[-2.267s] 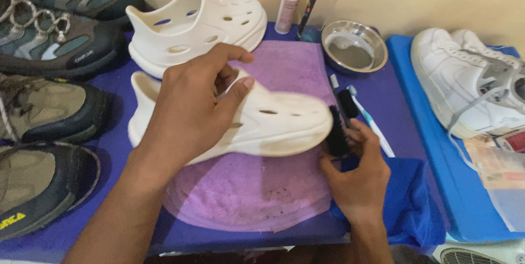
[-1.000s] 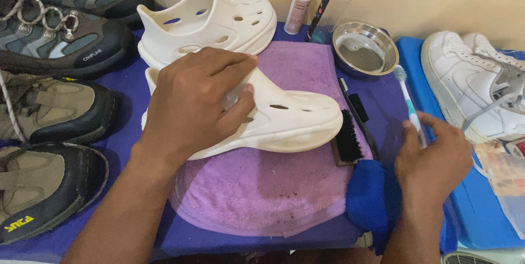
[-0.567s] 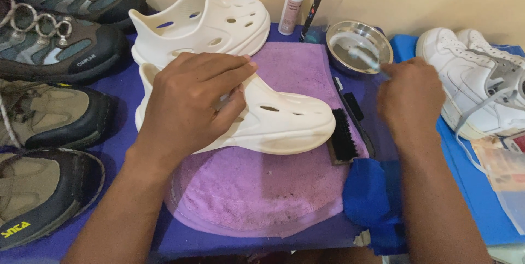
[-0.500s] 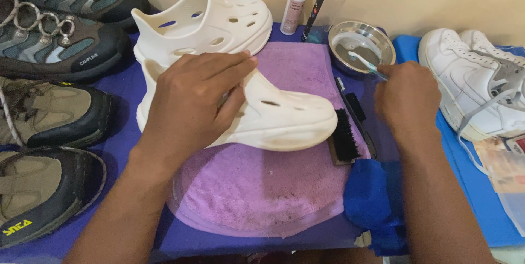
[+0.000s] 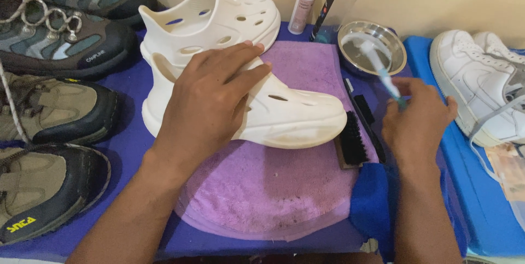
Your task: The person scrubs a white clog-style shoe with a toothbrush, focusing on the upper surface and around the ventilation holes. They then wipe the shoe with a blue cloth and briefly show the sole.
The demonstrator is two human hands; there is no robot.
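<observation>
Left hand (image 5: 210, 105) flat on cream clog (image 5: 290, 116), right hand (image 5: 418, 124) gripping toothbrush (image 5: 380, 70) – over steel bowl (image 5: 395, 42) (black brush (image 5: 353, 138) beside)

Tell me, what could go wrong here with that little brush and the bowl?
The right hand holds a small brush over the metal bowl, which sits close to two bottles; a careless swing might tip them. Drips could land on the purple towel or the cream clog under the left hand.
</observation>
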